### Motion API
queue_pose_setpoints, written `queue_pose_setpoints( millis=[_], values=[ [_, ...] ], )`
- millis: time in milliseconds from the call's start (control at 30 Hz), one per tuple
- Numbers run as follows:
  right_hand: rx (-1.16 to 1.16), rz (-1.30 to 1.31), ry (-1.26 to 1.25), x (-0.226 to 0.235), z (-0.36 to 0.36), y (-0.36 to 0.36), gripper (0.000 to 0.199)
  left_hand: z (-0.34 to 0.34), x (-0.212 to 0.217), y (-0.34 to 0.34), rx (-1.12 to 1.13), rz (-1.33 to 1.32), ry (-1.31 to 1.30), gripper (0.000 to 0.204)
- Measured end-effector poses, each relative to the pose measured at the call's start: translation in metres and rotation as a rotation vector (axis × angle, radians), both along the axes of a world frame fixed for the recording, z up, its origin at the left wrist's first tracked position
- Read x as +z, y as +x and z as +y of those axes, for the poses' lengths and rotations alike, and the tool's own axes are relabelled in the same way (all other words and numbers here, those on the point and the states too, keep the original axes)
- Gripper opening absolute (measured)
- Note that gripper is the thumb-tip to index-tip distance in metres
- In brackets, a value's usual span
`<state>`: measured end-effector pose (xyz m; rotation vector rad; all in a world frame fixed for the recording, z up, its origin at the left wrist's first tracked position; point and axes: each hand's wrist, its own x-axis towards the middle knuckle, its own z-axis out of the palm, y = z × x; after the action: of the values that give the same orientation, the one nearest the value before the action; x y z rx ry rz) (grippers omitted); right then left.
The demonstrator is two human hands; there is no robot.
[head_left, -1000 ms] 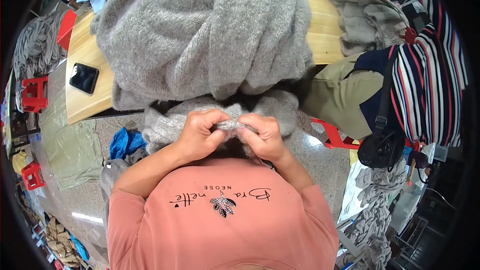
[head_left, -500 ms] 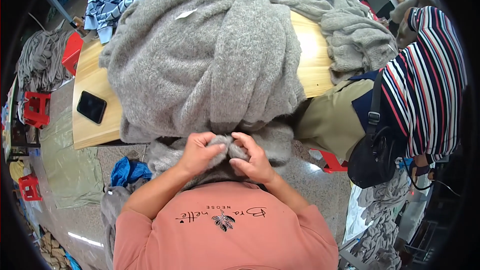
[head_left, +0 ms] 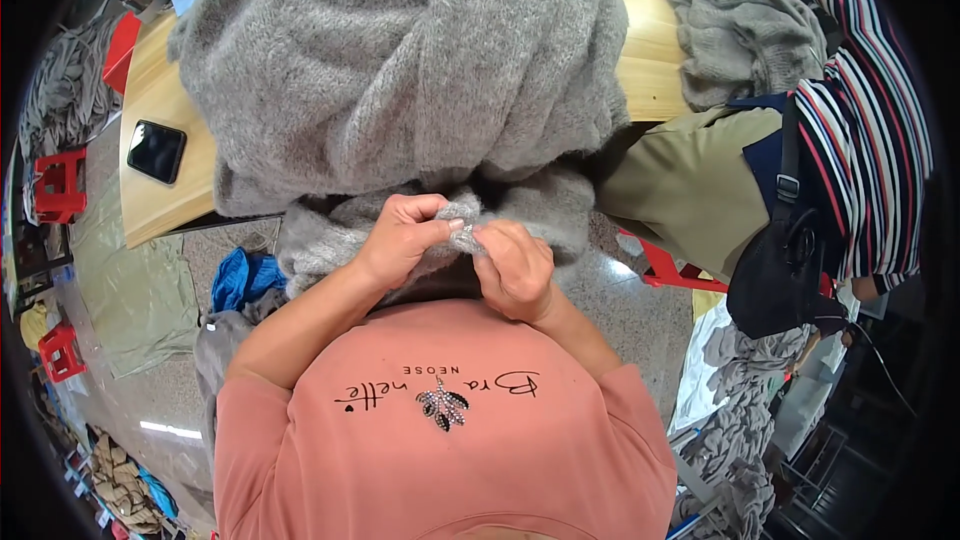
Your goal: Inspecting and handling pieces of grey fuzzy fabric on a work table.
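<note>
knit garment (head_left: 400, 70) — grey | table (head_left: 650, 70) — pale wood | phone (head_left: 157, 151) black | stools (head_left: 60, 185) red | neighbour's shirt (head_left: 870, 140) striped

**Both hands pinch grey knit edge**

L hand (head_left: 400, 238) & R hand (head_left: 515, 268) grip the edge of a fuzzy grey sweater (head_left: 400, 60), fingertips nearly touching. Sweater heaped on wooden table (head_left: 650, 50), hanging off front. Black phone (head_left: 157, 151) at table's left end. Person in striped top (head_left: 860, 130) sits to the right; red stools (head_left: 60, 185) on floor at left.
</note>
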<state>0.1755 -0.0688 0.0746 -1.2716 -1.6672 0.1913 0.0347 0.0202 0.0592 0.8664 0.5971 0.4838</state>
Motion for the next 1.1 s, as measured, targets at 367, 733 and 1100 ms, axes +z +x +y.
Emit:
queue_pose_setpoints(
  millis=[367,733,1100],
  values=[
    [0.019,0.009,-0.11,-0.012,0.004,0.001,0.026,-0.007,0.0,-0.007,0.055,0.075,0.075,0.011],
    [0.179,0.475,-0.721,-0.006,0.013,0.012,0.016,-0.013,0.004,-0.016,0.097,0.298,0.944,0.02],
    [-0.138,-0.237,-0.154,-0.027,0.014,-0.011,0.011,-0.015,-0.005,-0.01,0.243,0.448,0.956,0.019]
  ],
)
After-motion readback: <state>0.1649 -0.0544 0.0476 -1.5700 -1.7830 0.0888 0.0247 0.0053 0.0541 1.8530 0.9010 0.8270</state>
